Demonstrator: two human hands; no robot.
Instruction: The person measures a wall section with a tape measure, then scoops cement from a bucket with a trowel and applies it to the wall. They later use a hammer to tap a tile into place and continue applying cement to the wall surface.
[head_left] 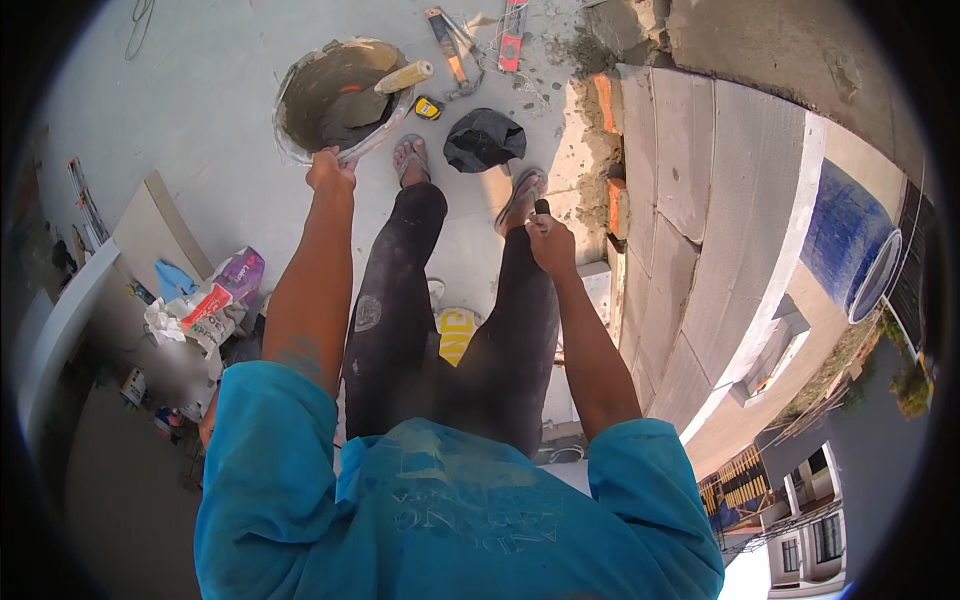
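Observation:
My left hand is closed on the near rim of a bucket lined with clear plastic. Grey mortar coats the inside, and a tool with a pale wooden handle leans over the right rim. Above my right thigh, my right hand is closed around a black handle; the rest of that tool is hidden. Between my sandalled feet and a little beyond lies a crumpled black thing, perhaps a cap or bag. A yellow and black tape measure rests beside the bucket.
A hammer and a red level lie on the grey floor ahead. At right runs a low wall of pale blocks, with broken mortar and brick along its foot. A blue barrel stands beyond it. Bags are heaped at left.

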